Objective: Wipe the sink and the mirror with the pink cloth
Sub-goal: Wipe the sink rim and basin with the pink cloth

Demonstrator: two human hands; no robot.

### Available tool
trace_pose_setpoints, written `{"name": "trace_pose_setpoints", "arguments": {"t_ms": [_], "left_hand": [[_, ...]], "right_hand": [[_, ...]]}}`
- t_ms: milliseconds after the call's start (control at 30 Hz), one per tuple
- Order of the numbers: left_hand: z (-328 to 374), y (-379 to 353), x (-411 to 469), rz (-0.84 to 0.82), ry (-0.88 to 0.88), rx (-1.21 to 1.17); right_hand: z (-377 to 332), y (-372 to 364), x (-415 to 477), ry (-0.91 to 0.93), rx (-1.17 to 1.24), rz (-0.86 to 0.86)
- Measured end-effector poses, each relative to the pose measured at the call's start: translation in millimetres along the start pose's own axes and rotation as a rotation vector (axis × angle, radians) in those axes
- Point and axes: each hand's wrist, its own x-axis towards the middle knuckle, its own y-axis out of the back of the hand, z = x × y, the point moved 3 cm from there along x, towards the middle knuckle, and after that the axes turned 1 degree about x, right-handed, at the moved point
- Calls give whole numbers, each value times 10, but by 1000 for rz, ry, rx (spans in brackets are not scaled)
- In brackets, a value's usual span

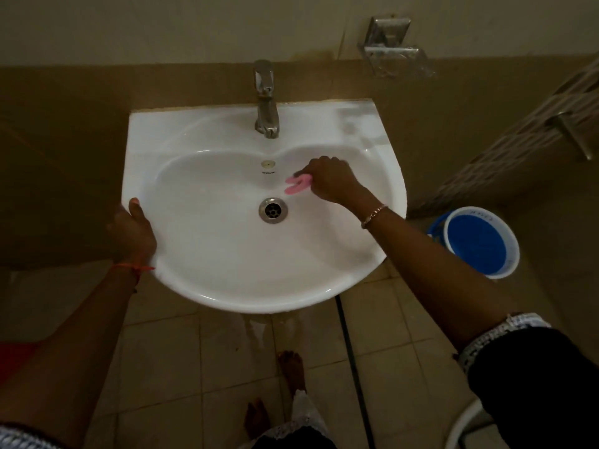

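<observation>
A white wall-mounted sink (201, 264) fills the middle of the head view. My right hand (330, 178) is inside the basin, just right of the overflow hole, and holds the pink cloth (296, 184) against the back slope above the drain (273, 210). Only a small bunched part of the cloth shows past my fingers. My left hand (134, 233) grips the sink's left rim, thumb on top. No mirror is in view.
A chrome tap (266, 98) stands at the back of the sink. A metal soap holder (393, 48) hangs on the wall at upper right. A blue bucket (479, 243) sits on the tiled floor right of the sink. My bare feet are below.
</observation>
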Motion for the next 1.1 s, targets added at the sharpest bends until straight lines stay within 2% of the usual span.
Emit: {"name": "trace_pose_setpoints", "arguments": {"t_ms": [33,133,200,233,300,467,533,667,833,900,1000,1100], "left_hand": [[13,4,-9,-3,3,3],[52,21,-46,-5,17,8],[60,29,-54,-4,28,6],[60,29,-52,-4,26,3],[55,31,-46,-3,12,-12],[-13,-10,4,-3,-6,-27],[-28,-14,20,-1,-15,-20],[-31,-18,12,-1,-14,-53],[6,-4,-11,-3,7,-45],[32,11,-26,-5,15,-52],[10,4,-10,9,-3,-52],[-9,-10,1,-1,0,-48]], "right_hand": [[67,-42,19,93,-129,33],[250,-283,16,349,-572,-32],[384,-343,-17,280,-792,-59],[457,-357,-34,226,-808,-62],[529,-416,-65,154,-740,-94],[265,-496,-120,-42,-396,-124],[136,-511,-190,-50,-333,-147],[-234,-490,-432,-5,-228,-366],[-739,-431,-568,64,-81,-795],[-915,-412,-573,88,-2,-911],[-1004,-353,-568,109,76,-999],[-790,-215,-485,-10,441,-908]]}}
